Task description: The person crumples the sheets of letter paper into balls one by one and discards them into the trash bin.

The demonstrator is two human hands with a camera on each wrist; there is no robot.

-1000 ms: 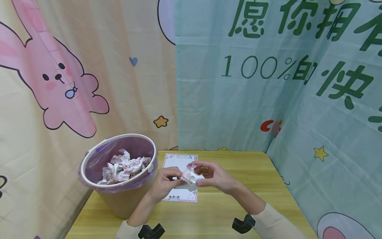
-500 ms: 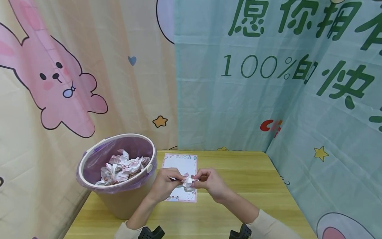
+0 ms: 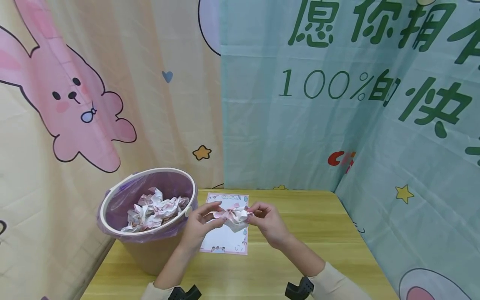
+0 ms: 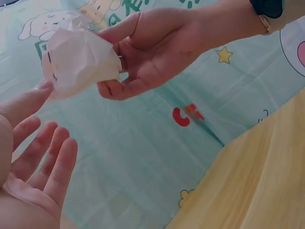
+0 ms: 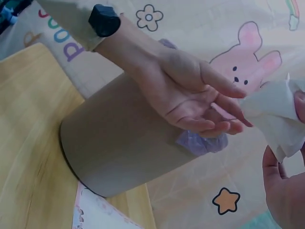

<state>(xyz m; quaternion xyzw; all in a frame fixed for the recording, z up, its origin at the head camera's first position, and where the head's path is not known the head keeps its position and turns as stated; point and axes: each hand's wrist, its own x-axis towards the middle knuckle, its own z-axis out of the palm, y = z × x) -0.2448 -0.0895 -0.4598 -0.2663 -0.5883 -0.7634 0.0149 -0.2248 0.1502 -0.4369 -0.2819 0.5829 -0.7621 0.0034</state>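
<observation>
A crumpled sheet of paper (image 3: 236, 220), white with pink printed edges, hangs above the table between both hands. My right hand (image 3: 272, 226) pinches its right side between thumb and fingers. My left hand (image 3: 196, 228) is at the paper's left edge, thumb and fingers spread apart. In the left wrist view, the left thumb meets or nearly meets the crumpled paper (image 4: 78, 62), while the other fingers are loosely extended. Below, a flat sheet of paper (image 3: 221, 241) with a decorated border lies on the table, partly covered by the hands and the crumpled paper.
Left of the hands stands a beige bin (image 3: 146, 252) with a white rim and purple liner. Several crumpled papers (image 3: 157, 210) lie inside it. The wooden table (image 3: 307, 233) reaches back to printed curtains (image 3: 277, 133) behind and on both sides.
Half a second ago both hands pinched a tighter wad close together. Now the left hand has moved slightly left and up, its fingers have loosened, and the paper looks wider.
</observation>
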